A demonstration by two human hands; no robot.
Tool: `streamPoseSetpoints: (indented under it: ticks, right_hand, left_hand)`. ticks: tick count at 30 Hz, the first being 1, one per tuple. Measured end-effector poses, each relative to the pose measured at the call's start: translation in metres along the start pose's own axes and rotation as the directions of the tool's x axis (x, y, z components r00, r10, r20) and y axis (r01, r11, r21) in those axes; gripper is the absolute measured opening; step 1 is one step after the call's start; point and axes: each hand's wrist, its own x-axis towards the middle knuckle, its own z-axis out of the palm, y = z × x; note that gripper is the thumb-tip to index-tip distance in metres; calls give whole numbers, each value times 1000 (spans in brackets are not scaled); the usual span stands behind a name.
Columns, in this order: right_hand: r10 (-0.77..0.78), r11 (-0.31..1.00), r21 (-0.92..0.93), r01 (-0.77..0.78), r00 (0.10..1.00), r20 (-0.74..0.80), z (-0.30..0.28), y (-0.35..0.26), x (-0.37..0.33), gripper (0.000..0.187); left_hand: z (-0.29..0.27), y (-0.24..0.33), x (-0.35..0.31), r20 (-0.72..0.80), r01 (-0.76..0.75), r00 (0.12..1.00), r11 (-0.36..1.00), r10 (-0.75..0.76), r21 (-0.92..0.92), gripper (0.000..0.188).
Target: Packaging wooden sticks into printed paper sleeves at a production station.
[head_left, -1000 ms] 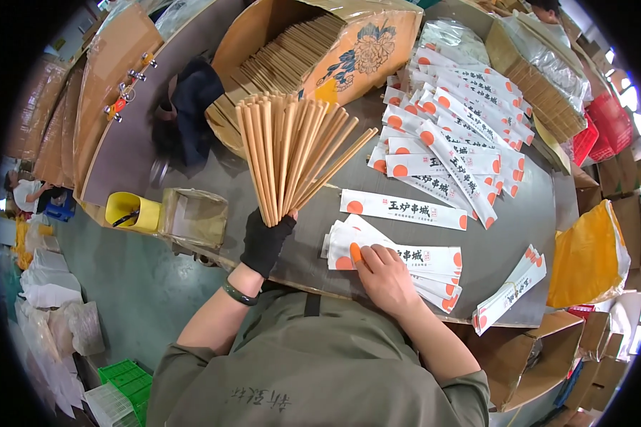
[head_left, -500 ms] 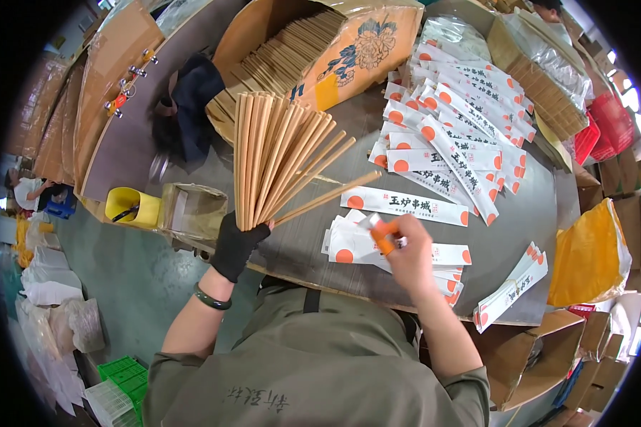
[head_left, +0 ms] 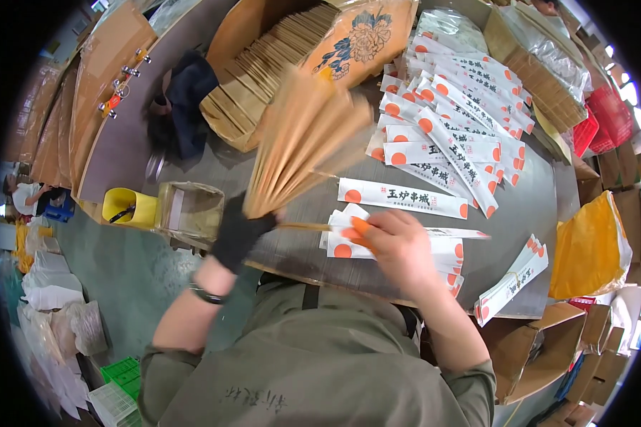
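On one grey tabletop I see one flower-printed carton, cut off at the top, and one heap of white sleeves, overlapped past counting, bearing black characters and orange dots. The left hand has its fingers wrapped around one fan of sticks, too blurred to count. Nearer lie one stack and one loose sleeve. Over the stack, the right hand has its fingers pinching one blurred sleeve; I cannot tell whether the stick reaching it goes inside.

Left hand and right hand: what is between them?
The head view shows a wooden stick, then white sleeves, between the gloved left hand and the right hand.
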Motion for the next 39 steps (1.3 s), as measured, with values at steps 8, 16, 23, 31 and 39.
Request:
streamPoseSetpoints:
  ticks: [8,16,23,31,39]
  right_hand:
    - [-16,972,-232,30,998,59,0,8,-11,26]
    - [-147,971,-161,176,974,174,25,16,-55,22]
    - [395,878,268,-397,917,62,17,21,-44,16]
    - [679,584,453,-674,711,183,-27,26,-19,21]
    - [647,670,335,-662,743,173,-30,25,-24,17]
  left_hand:
    - [55,8,21,-154,-7,988,997,-4,-74,22]
    - [42,-29,9,-240,4,971,1000,-2,7,27]
    - [17,-26,-1,-242,-167,950,975,199,145,29]
    - [-17,-17,-5,-155,-267,926,888,344,374,31]
    - [-24,-15,-2,-175,-300,910,889,375,346,26]
